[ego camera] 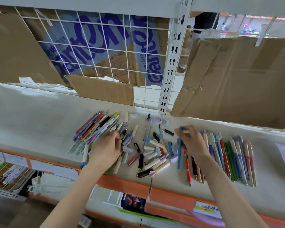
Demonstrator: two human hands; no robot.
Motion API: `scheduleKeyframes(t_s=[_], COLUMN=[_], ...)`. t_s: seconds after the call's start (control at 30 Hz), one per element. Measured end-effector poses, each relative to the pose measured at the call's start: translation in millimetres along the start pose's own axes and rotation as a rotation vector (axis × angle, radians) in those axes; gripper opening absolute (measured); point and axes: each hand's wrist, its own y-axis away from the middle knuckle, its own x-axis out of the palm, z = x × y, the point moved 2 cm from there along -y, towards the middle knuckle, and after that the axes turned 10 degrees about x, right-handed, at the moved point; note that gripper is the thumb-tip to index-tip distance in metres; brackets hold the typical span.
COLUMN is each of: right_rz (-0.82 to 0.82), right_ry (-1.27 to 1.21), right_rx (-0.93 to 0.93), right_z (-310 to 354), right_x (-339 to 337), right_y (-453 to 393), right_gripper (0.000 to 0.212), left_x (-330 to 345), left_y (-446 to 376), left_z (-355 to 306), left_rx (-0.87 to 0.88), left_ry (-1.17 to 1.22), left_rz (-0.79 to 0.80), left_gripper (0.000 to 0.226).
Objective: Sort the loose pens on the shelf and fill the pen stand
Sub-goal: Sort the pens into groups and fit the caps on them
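Nearest, the shelf [39, 122] has an orange front edge. The left hand [105, 148] rests on the left pile of pens [95, 127], fingers curled; whether its grip pinches one, I cannot tell. The right hand [192, 142] grips a blue pen [180, 153] upright beside the sorted row [234, 158]. Loose caps [153, 155] lie between. Cardboard [234, 83] hangs behind.
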Motion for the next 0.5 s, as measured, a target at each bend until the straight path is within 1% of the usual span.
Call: scheduleKeyframes(t_s=[0.03, 0.1, 0.17, 0.23, 0.33, 0.4, 0.5], right_rz=[-0.026, -0.062, -0.056, -0.015, -0.012, -0.039, -0.067], right_ry=[0.088, 0.223, 0.334, 0.384, 0.459, 0.571, 0.758], right_rx=[-0.007, -0.047, -0.098, -0.12, -0.123, -0.149, -0.156], right_z=[-4, -12, -17, -19, -19, -19, -16], right_x=[-3, -7, -8, -7, -8, -11, -14], right_y=[0, -1, -1, -2, -5, -5, -3], right_gripper=[0.024, 0.03, 0.026, 0.024, 0.03, 0.032, 0.032], left_x=[4, 11, 14, 15, 16, 16, 14], left_y=[-1, 0, -1, -2, -4, -5, -6], left_z=[2, 1, -1, -3, -4, -5, -7], left_rx=[0.005, 0.014, 0.018, 0.017, -0.003, -0.013, -0.015], left_ry=[-0.06, -0.102, -0.106, -0.118, -0.159, -0.172, -0.191], left_rz=[0.044, 0.109, 0.1, 0.084, 0.12, 0.142, 0.161], left_gripper=[0.016, 0.02, 0.023, 0.028, 0.037, 0.038, 0.031])
